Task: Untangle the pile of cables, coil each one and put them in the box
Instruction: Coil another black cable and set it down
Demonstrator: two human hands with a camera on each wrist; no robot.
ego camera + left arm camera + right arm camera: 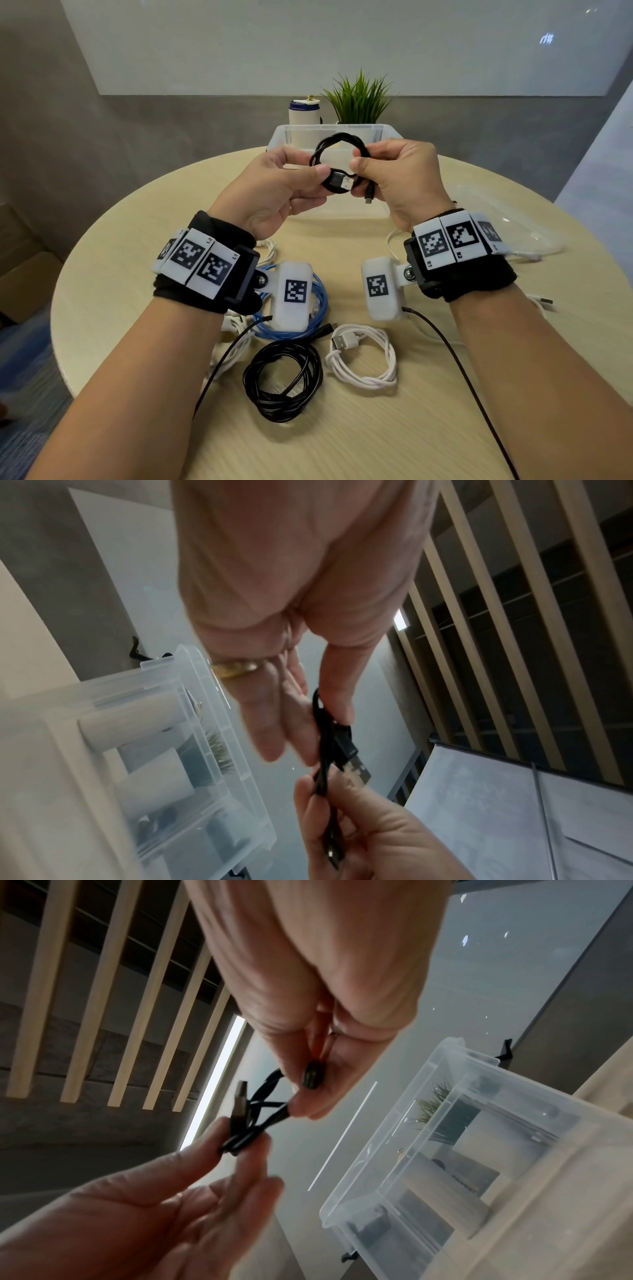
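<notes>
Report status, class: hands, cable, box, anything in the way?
Left hand and right hand both grip the small black cable coil, held above the table. Clear box open just behind. Path clear; three coiled cables wait on the table.

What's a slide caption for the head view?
Both hands, left hand and right hand, hold a small coiled black cable above the clear box.

Black cable coil (337,161); clear plastic box (329,132); blue cable (320,305), white cable (366,359), black cable (282,380) on the pale wood-grain table (445,394); green plant (359,99).
</notes>
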